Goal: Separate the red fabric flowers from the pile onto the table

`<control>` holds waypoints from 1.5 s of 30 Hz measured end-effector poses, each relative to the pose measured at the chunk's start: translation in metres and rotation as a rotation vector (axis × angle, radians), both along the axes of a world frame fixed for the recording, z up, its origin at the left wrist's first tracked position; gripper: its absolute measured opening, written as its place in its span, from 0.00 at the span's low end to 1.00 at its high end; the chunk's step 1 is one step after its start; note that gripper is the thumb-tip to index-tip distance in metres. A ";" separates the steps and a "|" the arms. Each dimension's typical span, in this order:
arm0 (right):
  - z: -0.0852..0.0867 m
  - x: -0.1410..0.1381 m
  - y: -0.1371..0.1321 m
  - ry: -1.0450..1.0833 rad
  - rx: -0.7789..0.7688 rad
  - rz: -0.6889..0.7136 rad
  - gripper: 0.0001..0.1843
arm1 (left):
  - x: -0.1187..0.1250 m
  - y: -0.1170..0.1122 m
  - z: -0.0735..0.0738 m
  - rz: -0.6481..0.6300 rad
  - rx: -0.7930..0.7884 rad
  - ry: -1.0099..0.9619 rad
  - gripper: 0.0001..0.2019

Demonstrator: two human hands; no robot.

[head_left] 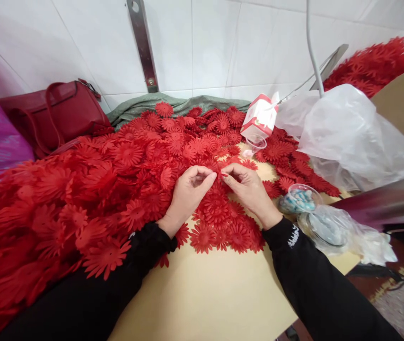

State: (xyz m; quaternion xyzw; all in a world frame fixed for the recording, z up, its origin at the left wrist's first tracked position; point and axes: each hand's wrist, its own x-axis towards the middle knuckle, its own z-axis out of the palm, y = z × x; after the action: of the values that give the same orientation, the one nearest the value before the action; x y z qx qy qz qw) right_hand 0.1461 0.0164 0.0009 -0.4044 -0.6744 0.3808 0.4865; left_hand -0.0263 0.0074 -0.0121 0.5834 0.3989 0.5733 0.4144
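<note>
1. The left hand (190, 192) bends inward, thumb and forefinger tips nearly meeting; whether they close on a petal, I cannot tell.
2. The right hand (247, 187) mirrors it, its pinch just beside the left one. A small red sliver shows at its thumb tip; whether that is a nail or a gripped piece, I cannot tell.
3. Red, round, many-petalled flower cutouts (216, 208) of thin sheet lie behind and below the fingertips, and spread from there toward the wearer.
4. Those nearest the wearer lie mostly flat, faces up, petals radiating all round, so they have no long axis. Any piece at the fingertips is too small to read for direction.
5. Left of the fingers, a deep mound of the same cutouts reaches the left forearm, its pieces tilted in many directions.
6. Open room lies on the wearer's side of the fingers: the bare tan tabletop (202, 289) between the forearms, its edge showing by the right sleeve.
7. Beyond the fingers to the right, a red-and-white cardboard tissue box (259, 116) stands tilted among cutouts.
8. Right of the right wrist, a clear round plastic tub (300, 199) of blue-and-white bits limits sideways room.
</note>
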 end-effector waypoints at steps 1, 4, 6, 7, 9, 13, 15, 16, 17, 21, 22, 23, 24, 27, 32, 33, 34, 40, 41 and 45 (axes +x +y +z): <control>0.001 -0.001 -0.001 -0.033 0.021 0.005 0.07 | 0.000 0.001 -0.001 0.009 0.007 -0.010 0.05; 0.005 -0.005 -0.006 -0.135 0.100 -0.018 0.09 | -0.001 0.001 -0.001 0.069 0.074 0.060 0.04; 0.006 -0.006 -0.008 -0.213 0.174 -0.040 0.09 | -0.001 0.000 0.001 0.104 0.113 0.161 0.03; 0.006 -0.006 -0.008 -0.257 0.214 -0.049 0.09 | -0.002 -0.001 0.003 0.111 0.120 0.202 0.02; 0.005 -0.007 -0.008 -0.336 0.286 -0.070 0.09 | -0.002 -0.003 0.006 0.108 0.127 0.254 0.02; 0.001 -0.011 -0.007 -0.383 0.342 -0.125 0.08 | -0.001 -0.005 0.011 0.103 0.197 0.311 0.05; -0.001 -0.014 -0.007 -0.364 0.341 -0.155 0.08 | 0.000 -0.004 0.011 0.117 0.232 0.339 0.06; -0.001 -0.015 -0.007 -0.360 0.342 -0.172 0.09 | 0.001 -0.004 0.011 0.129 0.246 0.351 0.07; -0.002 -0.016 -0.007 -0.365 0.347 -0.190 0.09 | 0.001 -0.004 0.010 0.142 0.261 0.360 0.07; -0.003 -0.019 -0.006 -0.422 0.376 -0.251 0.10 | 0.003 -0.003 0.007 0.154 0.289 0.357 0.07; -0.004 -0.019 -0.006 -0.434 0.378 -0.261 0.10 | 0.003 -0.002 0.006 0.145 0.280 0.344 0.07; -0.004 -0.020 -0.006 -0.441 0.376 -0.271 0.10 | 0.003 -0.002 0.005 0.132 0.264 0.327 0.06; -0.004 -0.020 -0.005 -0.444 0.369 -0.281 0.10 | 0.003 -0.002 0.004 0.116 0.245 0.306 0.06; -0.006 -0.024 -0.003 -0.417 0.309 -0.328 0.11 | 0.003 0.000 0.000 0.077 0.188 0.242 0.05; -0.008 -0.030 0.000 -0.334 0.149 -0.365 0.12 | 0.003 0.003 -0.004 0.051 0.143 0.184 0.04; -0.008 -0.030 0.000 -0.326 0.145 -0.364 0.12 | 0.003 0.003 -0.004 0.043 0.137 0.168 0.04; -0.008 -0.029 0.001 -0.319 0.146 -0.359 0.11 | 0.003 0.003 -0.004 0.036 0.132 0.153 0.04; -0.008 -0.013 0.002 -0.145 0.058 -0.155 0.08 | 0.002 0.000 -0.004 0.074 0.174 0.173 0.01; -0.009 -0.011 0.002 -0.129 0.048 -0.134 0.07 | 0.002 0.000 -0.004 0.083 0.183 0.161 0.02; -0.011 -0.009 0.002 -0.130 0.059 -0.131 0.05 | 0.002 0.001 -0.005 0.126 0.210 0.140 0.02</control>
State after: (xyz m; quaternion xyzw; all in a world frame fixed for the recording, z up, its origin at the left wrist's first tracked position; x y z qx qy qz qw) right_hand 0.1376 0.0182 -0.0106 -0.4569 -0.6875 0.3011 0.4774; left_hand -0.0248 0.0088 -0.0166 0.6359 0.4006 0.5947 0.2856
